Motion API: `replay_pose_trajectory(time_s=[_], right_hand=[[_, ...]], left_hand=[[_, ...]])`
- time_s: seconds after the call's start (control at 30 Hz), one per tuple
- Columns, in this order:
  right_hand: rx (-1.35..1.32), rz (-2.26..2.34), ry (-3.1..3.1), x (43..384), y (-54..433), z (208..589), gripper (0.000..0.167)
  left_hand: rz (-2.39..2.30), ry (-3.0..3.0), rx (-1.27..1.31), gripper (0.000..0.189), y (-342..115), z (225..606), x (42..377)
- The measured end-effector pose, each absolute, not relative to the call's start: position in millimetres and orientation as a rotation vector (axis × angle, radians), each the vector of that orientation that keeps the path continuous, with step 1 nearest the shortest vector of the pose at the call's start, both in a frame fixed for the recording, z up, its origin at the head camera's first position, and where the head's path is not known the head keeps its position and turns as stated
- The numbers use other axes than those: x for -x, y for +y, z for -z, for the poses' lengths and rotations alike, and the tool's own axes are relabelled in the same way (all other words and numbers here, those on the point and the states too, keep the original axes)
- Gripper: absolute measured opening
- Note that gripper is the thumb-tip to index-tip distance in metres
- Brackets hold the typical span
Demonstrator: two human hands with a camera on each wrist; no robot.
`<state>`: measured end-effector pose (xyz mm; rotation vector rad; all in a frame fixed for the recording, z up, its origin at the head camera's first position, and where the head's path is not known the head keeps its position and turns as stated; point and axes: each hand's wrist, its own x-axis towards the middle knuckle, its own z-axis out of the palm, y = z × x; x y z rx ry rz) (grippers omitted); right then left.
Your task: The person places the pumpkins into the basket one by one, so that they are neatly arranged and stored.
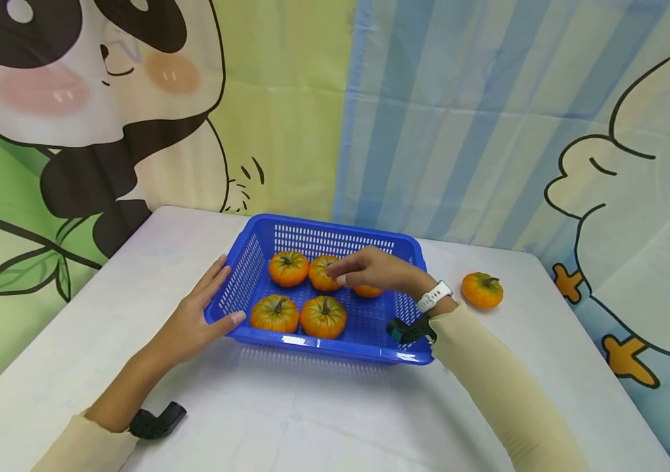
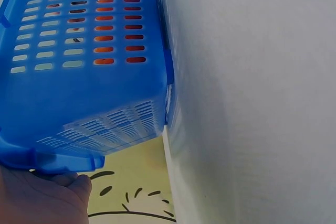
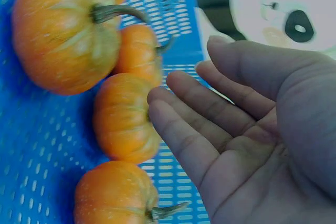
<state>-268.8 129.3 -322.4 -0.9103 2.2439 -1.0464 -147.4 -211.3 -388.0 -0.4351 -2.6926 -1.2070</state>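
In the head view, a blue plastic basket (image 1: 335,351) with slotted walls stands on the white table, holding several small orange pumpkins (image 1: 323,318). My left hand (image 1: 193,321) holds the basket's left rim at the front corner, thumb over the rim, fingers along the outside. The left wrist view shows those fingers (image 2: 68,182) against the rim's underside. Above the pumpkins at the back of the basket hovers my right hand (image 1: 379,267), partly covering two of them. Its fingers are loosely bent with nothing between them, as the right wrist view shows beside a pumpkin (image 3: 126,119).
One more pumpkin (image 1: 482,290) lies on the white table (image 1: 288,406), right of the basket. Behind the table hangs a cartoon-printed curtain (image 1: 429,131). A white watch (image 1: 434,296) is on my right wrist, and black devices (image 1: 158,421) sit at both wrists.
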Motion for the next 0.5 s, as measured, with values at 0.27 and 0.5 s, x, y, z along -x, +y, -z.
replay_pose_trajectory(time_s=[0.27, 0.5], right_hand=[[0.836, 1.219, 2.250, 262, 148, 316, 0.038], [0.865, 1.353, 2.266, 257, 164, 307, 0.038]], left_hand=[[1.202, -2.694, 0.441, 0.087, -210, 388, 148], [1.181, -2.700, 0.423, 0.086, -209, 386, 146]])
